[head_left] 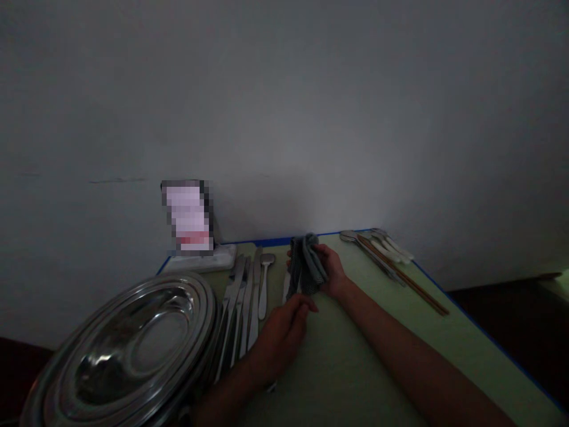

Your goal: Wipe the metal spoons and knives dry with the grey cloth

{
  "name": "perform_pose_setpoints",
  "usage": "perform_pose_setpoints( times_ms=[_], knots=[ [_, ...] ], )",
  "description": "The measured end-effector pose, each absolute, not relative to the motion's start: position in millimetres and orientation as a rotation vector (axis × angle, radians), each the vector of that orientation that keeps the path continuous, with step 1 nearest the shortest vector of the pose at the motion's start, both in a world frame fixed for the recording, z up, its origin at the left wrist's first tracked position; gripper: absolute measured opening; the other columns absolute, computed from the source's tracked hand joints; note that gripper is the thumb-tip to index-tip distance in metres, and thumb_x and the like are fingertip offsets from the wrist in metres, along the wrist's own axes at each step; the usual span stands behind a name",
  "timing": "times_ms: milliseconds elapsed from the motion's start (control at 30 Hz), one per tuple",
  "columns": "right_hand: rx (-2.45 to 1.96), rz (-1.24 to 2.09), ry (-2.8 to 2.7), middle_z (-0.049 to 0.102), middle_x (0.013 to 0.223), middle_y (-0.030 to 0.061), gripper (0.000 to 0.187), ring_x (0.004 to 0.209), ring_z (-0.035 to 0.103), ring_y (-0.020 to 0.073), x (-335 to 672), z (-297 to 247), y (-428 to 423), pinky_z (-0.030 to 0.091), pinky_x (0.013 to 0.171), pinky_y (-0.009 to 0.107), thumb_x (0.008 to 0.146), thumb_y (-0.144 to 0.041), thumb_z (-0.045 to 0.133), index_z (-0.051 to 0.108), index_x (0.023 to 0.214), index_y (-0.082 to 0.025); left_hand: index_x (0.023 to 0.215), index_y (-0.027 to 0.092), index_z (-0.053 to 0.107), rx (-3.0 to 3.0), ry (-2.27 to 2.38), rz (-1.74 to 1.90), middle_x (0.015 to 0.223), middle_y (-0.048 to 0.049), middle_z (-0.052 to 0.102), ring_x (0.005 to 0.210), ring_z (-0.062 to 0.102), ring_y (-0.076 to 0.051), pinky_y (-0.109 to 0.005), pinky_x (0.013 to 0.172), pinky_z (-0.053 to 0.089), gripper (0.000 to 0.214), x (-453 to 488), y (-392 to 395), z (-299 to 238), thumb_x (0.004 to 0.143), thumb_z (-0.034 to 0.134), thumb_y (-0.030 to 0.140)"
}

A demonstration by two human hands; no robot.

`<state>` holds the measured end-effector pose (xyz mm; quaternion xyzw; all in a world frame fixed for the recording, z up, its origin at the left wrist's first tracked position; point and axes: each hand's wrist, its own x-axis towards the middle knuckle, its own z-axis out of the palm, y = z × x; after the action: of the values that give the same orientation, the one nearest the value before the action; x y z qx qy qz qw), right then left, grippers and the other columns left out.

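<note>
A grey cloth (306,264) is bunched up above the middle of the table. My right hand (331,270) is closed around its right side, with some fingers showing behind it at the left. Just below the cloth, my left hand (287,332) is closed, fingers pressed together. A thin pale sliver shows between that hand and the cloth, too dim to name. Left of my hands lie several table knives (254,296) and a small spoon (265,281). Another pale metal piece is partly hidden beside the cloth.
A stack of shiny steel plates (195,281) fills the left front. Behind it, a phone (189,216) leans over a white block (204,259) by the wall. On the right lie chopsticks (422,290), metal spoons (349,236) and white-handled utensils (398,248). The table (355,362) has a blue edge.
</note>
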<state>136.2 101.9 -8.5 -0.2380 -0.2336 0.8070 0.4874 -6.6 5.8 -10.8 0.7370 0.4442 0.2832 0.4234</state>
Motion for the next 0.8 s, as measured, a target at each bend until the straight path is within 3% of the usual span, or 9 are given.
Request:
perform_pose_setpoints(
  times_ms=[267,400,500,600,800],
  knots=[
    [-0.514,1.985,-0.567,0.07,0.078,0.0103,0.049,0.075,0.066,0.0227,137,-5,100,0.052,0.069,0.038,0.085,-0.043,0.024,0.062,0.098,-0.015,0.096,0.019,0.052,1.792,1.09,0.712,0.053,0.0079,0.033,0.048,0.036,-0.01,-0.021,0.046,0.025,0.026,-5,6,-13,0.093,0.03,0.034],
    [-0.636,1.955,-0.683,0.07,0.075,0.0078,0.035,0.068,0.066,0.0184,134,-8,100,0.053,0.063,0.031,0.084,-0.042,0.042,0.063,0.091,-0.015,0.096,0.019,0.051,1.828,1.068,0.684,0.054,0.0076,0.036,0.049,0.037,-0.01,-0.02,0.047,0.026,0.026,-5,6,-10,0.094,0.029,0.032],
    [-0.717,1.795,-0.761,0.07,0.073,0.0053,0.018,0.062,0.065,0.0157,130,-13,100,0.053,0.058,0.027,0.077,-0.029,0.059,0.063,0.085,-0.014,0.096,0.02,0.052,1.877,1.084,0.657,0.055,0.0072,0.037,0.05,0.038,-0.01,-0.02,0.048,0.027,0.025,-5,5,-11,0.094,0.029,0.03],
    [-0.753,1.681,-0.764,0.07,0.073,0.0041,0.01,0.058,0.064,0.0139,127,-15,100,0.053,0.054,0.025,0.075,-0.022,0.061,0.064,0.081,-0.014,0.097,0.021,0.053,1.905,1.093,0.657,0.055,0.0074,0.037,0.05,0.038,-0.01,-0.02,0.049,0.027,0.025,-6,5,-12,0.093,0.029,0.029],
    [-0.758,1.652,-0.777,0.07,0.072,0.0045,0.014,0.059,0.065,0.0145,125,-14,98,0.053,0.053,0.025,0.078,-0.028,0.057,0.063,0.079,-0.015,0.096,0.02,0.054,1.956,1.091,0.626,0.055,0.0068,0.039,0.052,0.042,-0.01,-0.02,0.05,0.029,0.026,-5,5,-9,0.093,0.029,0.027]
  ],
)
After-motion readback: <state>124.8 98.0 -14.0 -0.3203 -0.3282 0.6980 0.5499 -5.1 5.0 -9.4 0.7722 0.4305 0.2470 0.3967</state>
